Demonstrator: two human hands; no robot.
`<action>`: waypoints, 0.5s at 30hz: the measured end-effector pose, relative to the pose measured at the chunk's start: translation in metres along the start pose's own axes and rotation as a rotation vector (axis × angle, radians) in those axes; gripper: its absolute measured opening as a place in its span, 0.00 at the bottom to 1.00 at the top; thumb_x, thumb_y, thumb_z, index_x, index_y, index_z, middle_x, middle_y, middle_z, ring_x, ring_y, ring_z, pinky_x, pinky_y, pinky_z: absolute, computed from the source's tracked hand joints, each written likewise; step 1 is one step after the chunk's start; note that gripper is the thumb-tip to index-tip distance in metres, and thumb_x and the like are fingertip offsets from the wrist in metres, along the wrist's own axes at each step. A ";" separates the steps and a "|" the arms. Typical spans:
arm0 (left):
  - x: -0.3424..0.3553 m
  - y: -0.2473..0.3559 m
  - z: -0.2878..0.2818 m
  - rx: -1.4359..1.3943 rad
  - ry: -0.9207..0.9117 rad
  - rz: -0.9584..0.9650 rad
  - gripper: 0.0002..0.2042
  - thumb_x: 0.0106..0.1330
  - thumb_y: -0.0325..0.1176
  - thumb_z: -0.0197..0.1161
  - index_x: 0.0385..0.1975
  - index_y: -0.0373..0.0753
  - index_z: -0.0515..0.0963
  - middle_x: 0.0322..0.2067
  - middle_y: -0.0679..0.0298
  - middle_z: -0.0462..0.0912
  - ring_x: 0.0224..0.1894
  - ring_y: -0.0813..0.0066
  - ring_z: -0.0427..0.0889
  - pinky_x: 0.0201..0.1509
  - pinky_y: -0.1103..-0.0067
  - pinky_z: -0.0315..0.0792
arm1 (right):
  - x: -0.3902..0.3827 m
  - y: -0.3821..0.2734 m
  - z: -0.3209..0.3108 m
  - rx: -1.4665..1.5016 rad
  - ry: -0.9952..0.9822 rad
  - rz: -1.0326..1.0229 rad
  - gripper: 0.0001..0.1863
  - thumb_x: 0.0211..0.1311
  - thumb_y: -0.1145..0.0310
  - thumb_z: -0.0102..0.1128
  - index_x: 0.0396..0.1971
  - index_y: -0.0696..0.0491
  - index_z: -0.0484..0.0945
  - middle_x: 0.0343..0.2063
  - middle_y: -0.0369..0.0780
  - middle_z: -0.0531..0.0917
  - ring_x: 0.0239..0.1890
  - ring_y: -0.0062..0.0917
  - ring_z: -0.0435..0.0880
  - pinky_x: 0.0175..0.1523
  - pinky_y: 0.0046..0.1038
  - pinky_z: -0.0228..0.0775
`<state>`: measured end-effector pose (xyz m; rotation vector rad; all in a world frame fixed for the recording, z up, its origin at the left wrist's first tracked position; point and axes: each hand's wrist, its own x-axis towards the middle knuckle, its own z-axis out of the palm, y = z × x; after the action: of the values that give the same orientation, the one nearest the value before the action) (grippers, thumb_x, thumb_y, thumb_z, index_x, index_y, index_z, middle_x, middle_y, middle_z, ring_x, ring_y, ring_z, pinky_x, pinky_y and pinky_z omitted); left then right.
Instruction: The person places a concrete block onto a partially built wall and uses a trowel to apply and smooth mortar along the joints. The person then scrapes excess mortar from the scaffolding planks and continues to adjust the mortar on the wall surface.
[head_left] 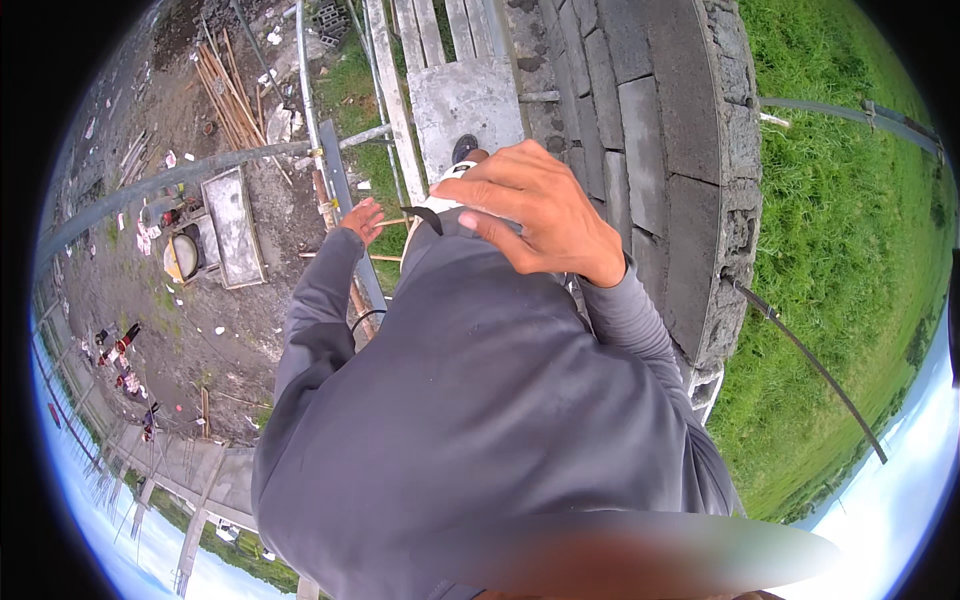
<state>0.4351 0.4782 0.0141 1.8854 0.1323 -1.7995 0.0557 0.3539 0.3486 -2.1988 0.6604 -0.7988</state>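
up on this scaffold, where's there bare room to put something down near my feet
The grey board ahead of your shoe is bare, bordered by planks and the block wall. The wall's flat top is also bare. Crowded: at the left hand by the rail pipe; right hand is at your waist.

Plain grey long-sleeved top (480,400), dark grey block wall (650,130) with paler mortar lines, bright green grass (850,250), pale grey concrete slab (465,100), silver-grey scaffold pipe (180,180), brown bare ground (220,310) flecked white, reddish-brown sticks (228,95)
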 end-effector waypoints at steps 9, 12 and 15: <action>-0.039 -0.169 -0.067 0.458 0.112 -0.515 0.22 0.74 0.40 0.52 0.67 0.53 0.66 0.64 0.68 0.71 0.62 0.67 0.74 0.61 0.66 0.70 | -0.197 0.142 -0.105 -1.284 0.677 0.928 0.23 0.59 0.56 0.65 0.56 0.40 0.80 0.54 0.37 0.78 0.57 0.34 0.73 0.59 0.46 0.63; -0.017 -0.145 -0.038 0.495 0.071 -0.431 0.22 0.74 0.39 0.52 0.67 0.53 0.66 0.64 0.67 0.72 0.61 0.67 0.75 0.62 0.67 0.69 | -0.216 0.158 -0.102 -1.400 0.676 0.888 0.23 0.58 0.53 0.65 0.54 0.41 0.81 0.54 0.37 0.76 0.58 0.38 0.71 0.57 0.48 0.61; 0.007 -0.092 0.003 0.429 0.043 -0.255 0.22 0.74 0.39 0.53 0.67 0.52 0.66 0.64 0.67 0.72 0.61 0.67 0.75 0.63 0.67 0.69 | -0.217 0.166 -0.099 -1.372 0.779 0.858 0.24 0.57 0.51 0.64 0.54 0.41 0.81 0.53 0.37 0.77 0.58 0.38 0.72 0.58 0.46 0.62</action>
<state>0.3948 0.5540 -0.0208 2.2905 -0.0009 -2.0857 -0.1971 0.3469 0.2054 -2.0403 2.9564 -0.7500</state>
